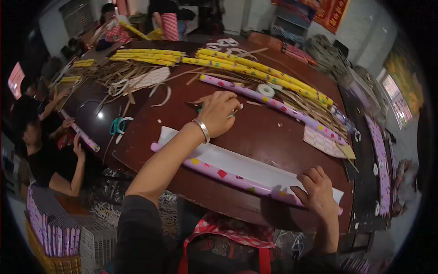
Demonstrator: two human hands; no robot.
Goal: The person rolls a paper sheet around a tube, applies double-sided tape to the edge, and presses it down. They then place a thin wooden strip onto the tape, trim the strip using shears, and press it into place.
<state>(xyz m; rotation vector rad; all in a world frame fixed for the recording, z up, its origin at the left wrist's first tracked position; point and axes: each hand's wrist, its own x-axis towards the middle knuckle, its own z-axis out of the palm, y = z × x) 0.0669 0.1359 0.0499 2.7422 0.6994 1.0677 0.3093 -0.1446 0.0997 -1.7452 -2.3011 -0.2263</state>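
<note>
Wears dark cloth sleeves (140,228) at seven and five o'clock, plus a silver metal bangle (204,131) around the left wrist (193,135). Shows a red-and-white checked cloth apron (223,226) with red straps (264,261) at six o'clock.

Pink roll (235,180) — partly behind left forearm (169,157), red banner (334,14) — cropped above

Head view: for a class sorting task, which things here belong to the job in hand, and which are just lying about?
Seemingly in the job:
- pink paper, partly rolled, white side showing
- right hand, at the paper's right end
- left hand, above the table

Probably lying about:
- yellow rolls
- brown strips
- separate pink roll
</note>
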